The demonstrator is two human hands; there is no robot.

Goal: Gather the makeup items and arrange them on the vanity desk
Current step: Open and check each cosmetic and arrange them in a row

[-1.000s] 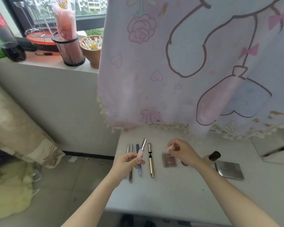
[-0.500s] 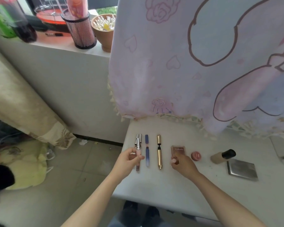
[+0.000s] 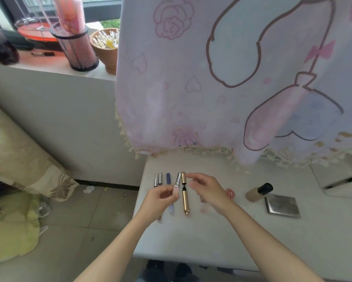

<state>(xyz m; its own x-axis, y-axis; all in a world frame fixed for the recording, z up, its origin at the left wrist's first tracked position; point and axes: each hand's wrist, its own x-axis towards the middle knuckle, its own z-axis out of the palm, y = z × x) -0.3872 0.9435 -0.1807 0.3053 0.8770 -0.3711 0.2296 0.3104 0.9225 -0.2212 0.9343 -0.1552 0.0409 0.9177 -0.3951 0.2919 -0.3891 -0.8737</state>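
Note:
My left hand (image 3: 160, 200) grips a pink lip gloss tube with a silver cap (image 3: 177, 185), raised slightly over the white vanity desk (image 3: 211, 237). My right hand (image 3: 206, 190) hovers just right of it with fingers spread and nothing in them. On the desk lie in a row two silver-capped pencils (image 3: 158, 179), a blue pen-shaped item (image 3: 169, 180) and a gold tube (image 3: 184, 198). To the right are a small red round pot (image 3: 229, 193), a beige foundation bottle with a black cap (image 3: 259, 191) on its side and a silver compact (image 3: 282, 206). My right hand hides most of a small palette.
A pink cartoon-print cloth (image 3: 232, 78) hangs over the desk's back. On the window ledge to the left stand a black mesh holder (image 3: 77, 51) and a brown pot of cotton swabs (image 3: 107, 47). The floor at left holds a yellow-green bag (image 3: 10, 231).
My left hand lifted the lip gloss tube off the desk, moving it right toward the gold tube. My right hand left the palette and rose toward the tube's cap. The camera tilted up.

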